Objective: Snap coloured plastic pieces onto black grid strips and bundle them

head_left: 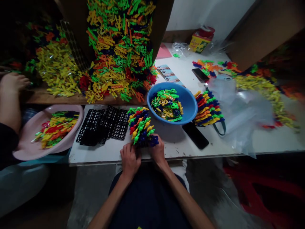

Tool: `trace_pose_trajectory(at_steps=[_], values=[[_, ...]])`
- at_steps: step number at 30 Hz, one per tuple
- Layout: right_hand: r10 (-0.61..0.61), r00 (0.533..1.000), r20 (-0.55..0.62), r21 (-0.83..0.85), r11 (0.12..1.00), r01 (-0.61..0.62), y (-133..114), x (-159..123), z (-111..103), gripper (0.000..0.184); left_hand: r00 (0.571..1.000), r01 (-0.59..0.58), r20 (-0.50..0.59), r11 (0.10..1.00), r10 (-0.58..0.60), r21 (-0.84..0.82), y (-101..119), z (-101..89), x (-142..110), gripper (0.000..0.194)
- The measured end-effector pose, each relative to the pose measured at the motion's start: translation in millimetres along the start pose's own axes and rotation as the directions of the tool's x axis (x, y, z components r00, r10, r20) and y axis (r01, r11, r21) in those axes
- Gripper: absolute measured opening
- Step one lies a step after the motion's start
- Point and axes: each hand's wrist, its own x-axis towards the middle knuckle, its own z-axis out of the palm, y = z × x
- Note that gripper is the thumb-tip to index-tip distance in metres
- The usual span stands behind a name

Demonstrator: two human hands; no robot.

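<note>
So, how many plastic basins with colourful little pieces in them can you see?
2: a pink basin left of the white table, and a blue basin on the table, near the middle. Others could be hidden.

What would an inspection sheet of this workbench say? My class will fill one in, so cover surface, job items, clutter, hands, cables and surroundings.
Surface: white tabletop, bearing everything listed in the next two lines except the held figures.
Job items: held rows of multicoloured plastic figures; similar rows at right; black perforated trays; blue basin containing figures.
Clutter: two smartphones, clear plastic bags, red-and-yellow tub.
Hands: left hand grips the held rows' lower edge; right hand is at their dark-blue figures, fingers partly hidden.
Cables: thin pale line on the floor, possibly a cord; cannot tell.
Surroundings: pink basin of figures; another person's hand at far left; large figure heap behind.
</note>
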Motion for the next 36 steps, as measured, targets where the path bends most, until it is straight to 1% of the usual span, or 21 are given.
trace_pose_trajectory(at_steps=[1,3,8,11,17,21,23,27,29,32,36], values=[[-0.004,1.0,0.016,0.025,1.0,0.003,0.0,0.2,-1.0,0.015,1.0,0.002,0.001,1.0,-0.002,0.0,0.8,-0.9,0.3,0.024],[-0.009,0.999,0.037,0.019,1.0,0.008,-1.2,0.9,-3.0,0.015,1.0,0.009,0.003,1.0,-0.009,-0.007,1.7,-2.1,0.8,0.024],[-0.056,0.995,0.079,-0.102,0.993,0.064,-5.6,2.6,-5.6,0.014,1.0,0.001,0.009,1.0,-0.001,-0.014,0.6,-1.1,0.5,0.026],[-0.087,0.994,0.066,-0.168,0.981,0.097,-7.1,2.7,-3.7,0.016,1.0,-0.006,0.0,1.0,0.006,-0.004,-0.3,0.0,0.1,0.025],[-0.001,0.995,0.095,-0.273,0.962,0.027,-13.2,8.7,-2.9,0.015,0.999,-0.006,0.037,1.0,0.006,0.0,-0.9,-1.0,-1.1,0.031],[0.043,0.991,0.126,-0.324,0.946,0.0,-16.9,13.6,-6.6,0.012,1.0,-0.004,0.027,1.0,0.004,0.003,-0.9,-1.2,-0.8,0.03],[0.05,0.991,0.125,-0.303,0.953,-0.01,-16.5,13.5,-8.3,0.011,1.0,-0.006,0.013,1.0,0.006,-0.001,-0.7,-1.4,-0.4,0.028],[0.041,0.993,0.108,-0.162,0.987,-0.023,-11.1,9.8,-9.7,0.014,1.0,-0.024,0.008,1.0,0.024,-0.016,-0.7,-2.1,-1.2,0.029],[0.028,0.993,0.117,-0.122,0.992,-0.014,-8.5,8.7,-9.3,0.016,1.0,-0.023,0.005,1.0,0.023,-0.015,-1.4,-1.7,-1.9,0.029],[0.034,0.99,0.14,-0.152,0.988,-0.012,-8.9,10.6,-6.8,0.015,0.999,-0.03,-0.012,0.999,0.03,-0.019,-3.8,2.2,-1.2,0.03],[0.115,0.978,0.175,-0.189,0.979,-0.081,-17.2,20.4,-4.8,0.017,0.996,-0.077,-0.053,0.994,0.073,-0.083,-10.7,9.6,4.3,0.033]])
